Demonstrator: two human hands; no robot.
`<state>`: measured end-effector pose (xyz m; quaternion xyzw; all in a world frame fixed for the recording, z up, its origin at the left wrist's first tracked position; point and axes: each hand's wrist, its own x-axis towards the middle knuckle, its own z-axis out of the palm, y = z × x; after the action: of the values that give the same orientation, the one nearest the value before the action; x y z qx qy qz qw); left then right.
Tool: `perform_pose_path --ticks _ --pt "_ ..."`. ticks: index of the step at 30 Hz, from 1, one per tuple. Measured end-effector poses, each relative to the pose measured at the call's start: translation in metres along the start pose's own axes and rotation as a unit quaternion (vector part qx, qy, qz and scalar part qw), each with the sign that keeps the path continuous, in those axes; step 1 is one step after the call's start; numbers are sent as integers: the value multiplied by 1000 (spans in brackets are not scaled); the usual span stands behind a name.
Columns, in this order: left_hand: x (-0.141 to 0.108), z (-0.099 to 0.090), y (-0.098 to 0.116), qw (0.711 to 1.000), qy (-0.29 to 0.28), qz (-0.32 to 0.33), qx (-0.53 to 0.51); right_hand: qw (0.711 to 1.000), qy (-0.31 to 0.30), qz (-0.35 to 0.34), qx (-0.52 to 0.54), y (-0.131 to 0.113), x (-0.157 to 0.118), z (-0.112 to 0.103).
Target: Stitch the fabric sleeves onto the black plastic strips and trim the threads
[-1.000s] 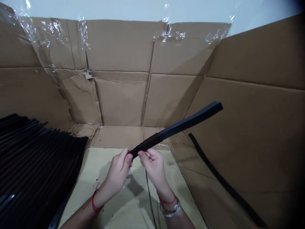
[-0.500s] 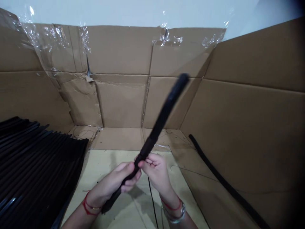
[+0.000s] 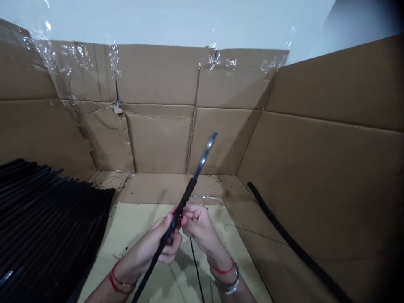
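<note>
A long, thin black strip [image 3: 205, 156] slants up to the right in front of me, its narrow side turned to me and its upper end shiny. Around its middle is a dark, ridged wrapping [image 3: 188, 191]. My left hand [image 3: 158, 237] is closed round the strip just below that, thumb on top. My right hand [image 3: 198, 227] is closed beside the wrapping, thumb and fingers pinched at its lower part. A thin black cord [image 3: 196, 267] hangs down from between the hands; its upper end is hidden by the fingers.
Many similar black strips [image 3: 53, 227] lie stacked at the left. One curved black strip [image 3: 293, 242] leans along the right cardboard wall [image 3: 331, 176]. Taped cardboard [image 3: 160, 139] stands behind the pale work board [image 3: 135, 212]. Loose threads [image 3: 255, 230] lie at the right.
The strip has been turned from its broad side to its narrow side, and its upper end now sits lower and further left. Both hands keep hold, shifted slightly left.
</note>
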<state>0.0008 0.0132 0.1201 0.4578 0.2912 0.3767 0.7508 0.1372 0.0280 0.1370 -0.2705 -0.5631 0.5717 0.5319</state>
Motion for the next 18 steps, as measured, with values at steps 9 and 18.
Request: perform_pose_path --ticks 9,18 --pt "6 1 -5 997 44 47 33 999 -38 -5 33 -6 0 -5" --pt "7 -1 1 997 33 52 36 1000 -4 13 -1 -6 1 -12"
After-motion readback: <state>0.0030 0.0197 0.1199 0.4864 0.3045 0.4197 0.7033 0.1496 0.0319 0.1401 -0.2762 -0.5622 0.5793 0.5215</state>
